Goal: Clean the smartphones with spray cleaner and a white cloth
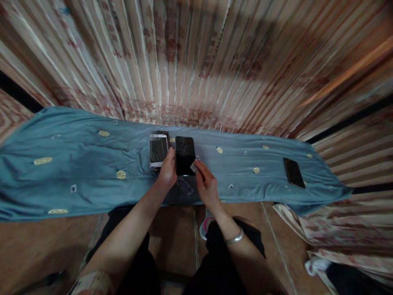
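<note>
While the left hand (168,169) grips the black phone (184,153) by its edge at nine o'clock, thumb uppermost and the other fingers mostly hidden, the right hand (208,183) comes in from five o'clock, its thumb and fingers pinching a small, pale piece (193,166). That piece overlaps the phone's corner at four o'clock; whether it touches the glass is unclear. The black phone is at the middle of the scene, upright in outline, its screen dark with faint reflections.

Just beside it, at nine o'clock, is a white phone (159,150) with striped reflections on its screen and a darker object showing behind its top edge. At six o'clock, close below the black phone, a clear packet (186,187) lies on a blue cloth (86,157) printed with yellow pineapples. Well apart, just past three o'clock, a dark phone (294,173) lies on the same cloth.

Pleated curtains (190,61) with reddish patterns fill the background at twelve o'clock. Towards six o'clock are dark-clothed legs, a tiled floor (181,231) and a pink-and-white shoe (205,228). A silver bracelet (235,236) circles the right wrist.
</note>
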Demonstrator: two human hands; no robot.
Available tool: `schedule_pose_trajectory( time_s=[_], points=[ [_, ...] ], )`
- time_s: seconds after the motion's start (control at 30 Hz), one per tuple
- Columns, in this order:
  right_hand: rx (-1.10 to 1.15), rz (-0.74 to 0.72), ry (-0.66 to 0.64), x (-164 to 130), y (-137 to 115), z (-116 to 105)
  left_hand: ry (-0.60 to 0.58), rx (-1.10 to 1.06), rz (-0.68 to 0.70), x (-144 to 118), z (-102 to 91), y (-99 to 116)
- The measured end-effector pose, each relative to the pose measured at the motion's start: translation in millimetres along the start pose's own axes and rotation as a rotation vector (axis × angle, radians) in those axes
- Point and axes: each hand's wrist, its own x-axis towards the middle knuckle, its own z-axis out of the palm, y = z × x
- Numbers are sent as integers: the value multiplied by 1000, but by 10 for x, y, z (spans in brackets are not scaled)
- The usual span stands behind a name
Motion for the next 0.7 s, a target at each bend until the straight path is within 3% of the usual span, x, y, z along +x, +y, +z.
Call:
schedule_pose_trajectory(
  time_s=[0.3,0.7],
  points=[
    [576,681,156,189,129,22,6,-20,-138,59,72,-61],
    [616,673,164,253,293,36,-15,-15,-216,181,131,-237]
  ],
)
